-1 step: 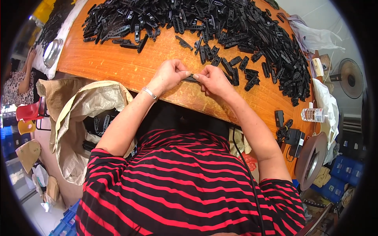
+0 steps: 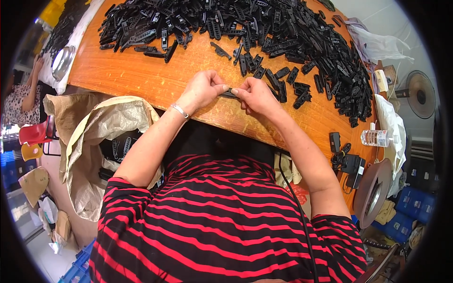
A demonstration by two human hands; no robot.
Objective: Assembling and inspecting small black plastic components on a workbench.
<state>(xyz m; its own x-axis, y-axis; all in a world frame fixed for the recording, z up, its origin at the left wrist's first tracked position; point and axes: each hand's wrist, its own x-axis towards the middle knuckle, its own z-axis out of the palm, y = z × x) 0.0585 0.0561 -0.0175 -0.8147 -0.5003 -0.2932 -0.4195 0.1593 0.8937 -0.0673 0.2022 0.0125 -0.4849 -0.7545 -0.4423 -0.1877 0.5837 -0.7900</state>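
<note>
Near the front edge of the wooden table (image 2: 141,80), my left hand (image 2: 204,89) and my right hand (image 2: 256,96) meet over a small, narrow black plastic part (image 2: 228,94). Thumb and fingers of each hand pinch one end of it, and they cover most of its shape. Just beyond my right hand lie several loose black plastic parts (image 2: 282,73). Behind them a large heap of similar long black parts (image 2: 226,23) spreads over the far side of the table and down its right side.
An open woven sack (image 2: 89,155) with black parts inside stands left of my left arm. At the table's right are a black power adapter (image 2: 353,165) with cable, a clear plastic bottle (image 2: 375,137) and a round brown-rimmed object (image 2: 373,193). Another person (image 2: 26,99) sits far left.
</note>
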